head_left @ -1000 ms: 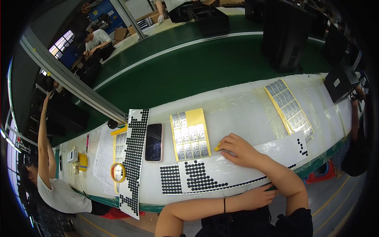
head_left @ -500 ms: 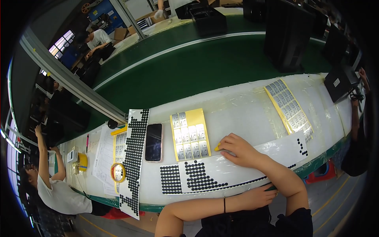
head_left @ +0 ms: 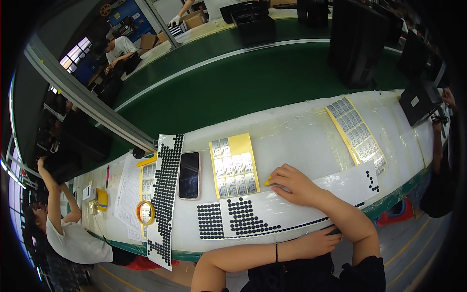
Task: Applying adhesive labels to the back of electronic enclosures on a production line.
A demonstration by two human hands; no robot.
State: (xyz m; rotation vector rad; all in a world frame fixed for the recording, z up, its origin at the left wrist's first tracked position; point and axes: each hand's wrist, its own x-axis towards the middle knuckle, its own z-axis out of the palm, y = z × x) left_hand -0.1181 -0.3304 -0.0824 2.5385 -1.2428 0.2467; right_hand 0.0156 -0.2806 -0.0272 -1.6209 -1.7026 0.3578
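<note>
My right hand (head_left: 294, 186) rests on the white table, its fingers closed on a small yellow piece (head_left: 268, 181) whose kind I cannot make out. Under that wrist lies a white sheet of round black stickers (head_left: 245, 216), partly peeled off. My left hand (head_left: 315, 243) is folded across my body beside my right elbow; its fingers reach toward that arm, tips partly hidden, holding nothing I can see. Close to the right hand is a yellow-backed sheet of silver labels (head_left: 236, 168). Left of it lies a phone (head_left: 189, 175) with a dark screen.
Further left are a long black-dot sheet (head_left: 166, 194), a tape roll (head_left: 145, 212) and papers (head_left: 125, 199). Another label sheet (head_left: 355, 131) lies right. Beyond the table runs a green conveyor (head_left: 233, 92) with tall black cases (head_left: 357, 46). A co-worker (head_left: 73, 241) sits at left.
My hands and the sheets stay in place. The co-worker at left now has raised hands at a dark object. Across the conveyor, a gloved hand has moved left.
</note>
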